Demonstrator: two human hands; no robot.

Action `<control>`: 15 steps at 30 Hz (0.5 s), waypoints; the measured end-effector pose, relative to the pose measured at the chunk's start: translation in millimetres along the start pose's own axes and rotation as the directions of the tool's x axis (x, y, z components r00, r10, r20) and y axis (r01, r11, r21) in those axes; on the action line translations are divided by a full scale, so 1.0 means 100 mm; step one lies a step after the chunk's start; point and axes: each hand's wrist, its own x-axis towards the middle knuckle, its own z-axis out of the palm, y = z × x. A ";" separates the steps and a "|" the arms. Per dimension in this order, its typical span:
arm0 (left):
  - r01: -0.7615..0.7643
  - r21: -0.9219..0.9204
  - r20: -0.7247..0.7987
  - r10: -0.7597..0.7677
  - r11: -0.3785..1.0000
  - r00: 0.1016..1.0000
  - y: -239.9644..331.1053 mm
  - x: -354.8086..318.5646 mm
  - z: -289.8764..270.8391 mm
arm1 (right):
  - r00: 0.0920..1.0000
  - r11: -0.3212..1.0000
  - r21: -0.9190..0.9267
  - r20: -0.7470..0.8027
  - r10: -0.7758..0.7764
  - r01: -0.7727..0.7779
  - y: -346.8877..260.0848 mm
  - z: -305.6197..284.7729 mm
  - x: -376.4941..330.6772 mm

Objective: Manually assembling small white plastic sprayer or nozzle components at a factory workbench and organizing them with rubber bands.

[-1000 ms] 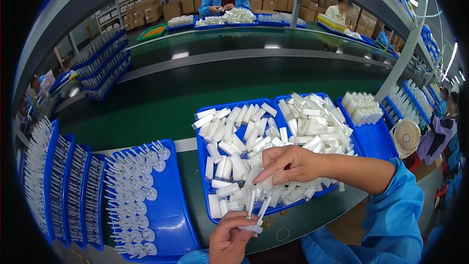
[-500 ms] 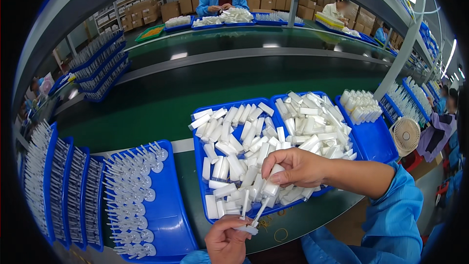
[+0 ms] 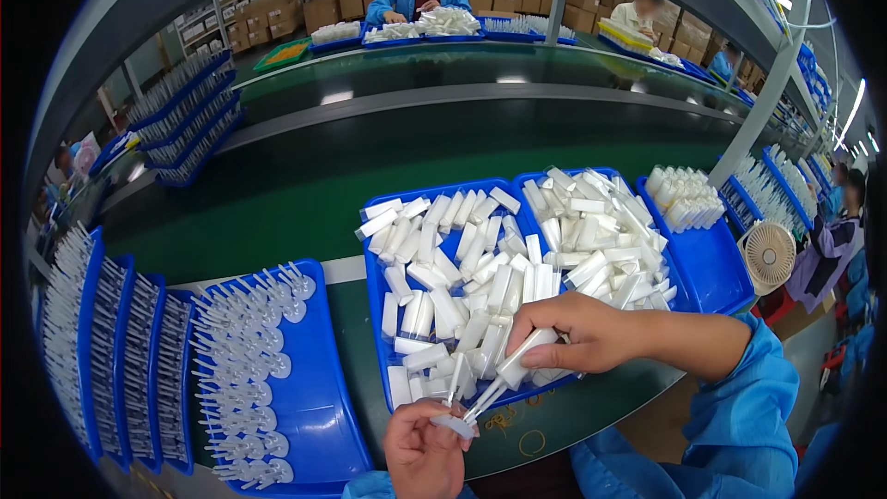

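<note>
White block: between the two hands, over the near edge of the block tray [image 3: 376,314]; white block [image 3: 530,356], slim, smooth and opaque, tilted with its lower end toward 7 o'clock.
Right hand [image 3: 584,331]: pinches the block between thumb and fingers from 2 o'clock, presumably to leave its lower end free.
Stemmed piece [image 3: 454,425]: at 7 o'clock from the block; a pale flat base with two thin white stems. One stem points at the block's lower end; whether it enters cannot be told.
Left hand [image 3: 425,455]: grips the base at its edge, probably to keep both stems clear of the fingers.
Block tray: blue, heaped with loose similar blocks toward 11 o'clock, apparently for easy reach.
Stem tray [image 3: 323,365]: at 9 o'clock; stemmed pieces overlap in rows, perhaps to save room.
Fan [image 3: 769,254]: at 2 o'clock, beige and round.
</note>
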 end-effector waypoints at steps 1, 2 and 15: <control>-0.030 0.025 0.006 0.030 0.999 1.000 -0.01 -0.01 0.01 | 1.000 0.997 0.076 0.011 -0.002 0.001 0.01 -0.01 0.00; -0.060 0.050 0.012 0.059 0.997 0.998 -0.03 -0.02 0.03 | 1.000 0.999 0.044 0.022 -0.017 0.016 0.00 0.01 0.00; -0.389 0.342 0.190 0.343 0.855 0.920 -0.10 -0.12 -0.07 | 0.967 0.961 -0.166 0.164 -0.197 0.223 -0.14 0.34 0.09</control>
